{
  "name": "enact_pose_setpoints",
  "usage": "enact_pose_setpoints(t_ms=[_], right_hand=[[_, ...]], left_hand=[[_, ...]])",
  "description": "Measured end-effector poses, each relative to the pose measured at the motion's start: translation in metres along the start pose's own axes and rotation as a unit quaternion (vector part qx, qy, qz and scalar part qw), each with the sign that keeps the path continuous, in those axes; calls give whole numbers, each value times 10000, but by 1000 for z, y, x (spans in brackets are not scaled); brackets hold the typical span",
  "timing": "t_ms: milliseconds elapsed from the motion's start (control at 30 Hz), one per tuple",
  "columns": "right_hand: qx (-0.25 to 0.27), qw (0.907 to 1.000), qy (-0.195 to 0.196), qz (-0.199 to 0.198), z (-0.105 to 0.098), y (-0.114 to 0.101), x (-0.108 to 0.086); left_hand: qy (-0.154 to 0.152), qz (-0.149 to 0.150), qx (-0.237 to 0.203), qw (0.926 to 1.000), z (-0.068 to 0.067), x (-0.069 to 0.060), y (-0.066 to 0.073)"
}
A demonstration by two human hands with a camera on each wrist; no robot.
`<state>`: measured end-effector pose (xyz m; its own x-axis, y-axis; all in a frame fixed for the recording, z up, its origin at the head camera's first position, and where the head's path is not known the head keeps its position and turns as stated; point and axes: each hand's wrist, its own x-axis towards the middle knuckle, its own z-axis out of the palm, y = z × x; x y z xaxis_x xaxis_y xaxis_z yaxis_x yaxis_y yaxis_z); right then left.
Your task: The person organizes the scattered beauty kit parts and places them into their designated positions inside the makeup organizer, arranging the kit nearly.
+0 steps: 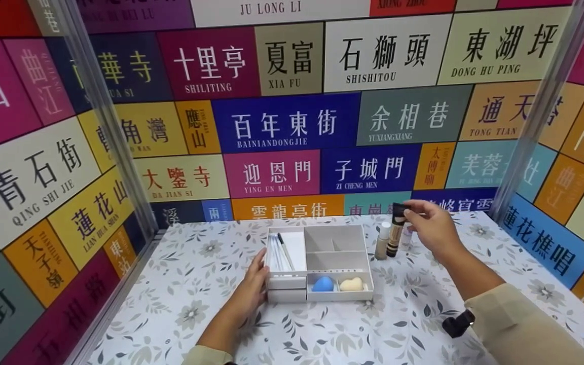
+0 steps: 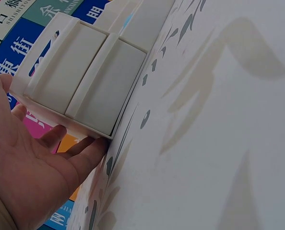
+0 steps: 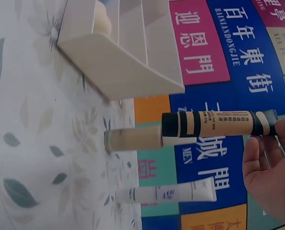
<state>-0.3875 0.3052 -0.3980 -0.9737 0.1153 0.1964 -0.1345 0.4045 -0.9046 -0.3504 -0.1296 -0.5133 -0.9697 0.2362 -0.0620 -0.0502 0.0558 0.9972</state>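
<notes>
The right hand [image 1: 431, 227] pinches the top end of a black and tan tube [image 1: 396, 234]; in the right wrist view the tube [image 3: 219, 123] has its black cap toward the table. Beside it stand a beige bottle with a white cap [image 1: 382, 242] and a white tube [image 3: 166, 193]. The left hand [image 1: 252, 286] rests against the left side of a white organizer box [image 1: 288, 295], and in the left wrist view its fairly straight fingers [image 2: 92, 153] touch the box's side near the two drawers [image 2: 106, 86].
In the box lie thin brushes [image 1: 284, 251] at the left, and a blue sponge [image 1: 323, 284] and a cream sponge [image 1: 351, 284] in the front compartments. A patterned cloth [image 1: 170, 309] covers the table. Colourful sign panels [image 1: 287, 121] stand behind and at the sides.
</notes>
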Motion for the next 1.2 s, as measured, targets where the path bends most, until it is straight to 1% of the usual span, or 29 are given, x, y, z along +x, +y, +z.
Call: enact_pose_setpoints(t_ms=[67, 333, 500, 633, 733, 933, 1067, 1200], right_hand=[[55, 10000, -32, -23, 6, -4, 0], [289, 9989, -148, -328, 34, -17, 2], [431, 9980, -224, -412, 51, -22, 5], [667, 9961, -253, -525, 69, -25, 10], [862, 9942, -269, -584, 87, -27, 16], [971, 9935, -237, -536, 122, -29, 26], [1012, 9932, -238, -514, 140, -26, 30], [1090, 9932, -240, -333, 155, -19, 32]], left_hand=[[-6, 11, -3, 10000, 0, 0, 0], [-24, 18, 69, 10000, 1, 1, 2], [-10, -17, 111, 9999, 1, 1, 4], [10, -39, 119, 9999, 1, 0, 4], [28, -36, 100, 9999, 0, 0, 2], [30, -57, 38, 10000, 0, -2, -1], [19, -36, 89, 10000, 0, -1, -1], [-19, 29, 29, 10000, 0, -1, 1]])
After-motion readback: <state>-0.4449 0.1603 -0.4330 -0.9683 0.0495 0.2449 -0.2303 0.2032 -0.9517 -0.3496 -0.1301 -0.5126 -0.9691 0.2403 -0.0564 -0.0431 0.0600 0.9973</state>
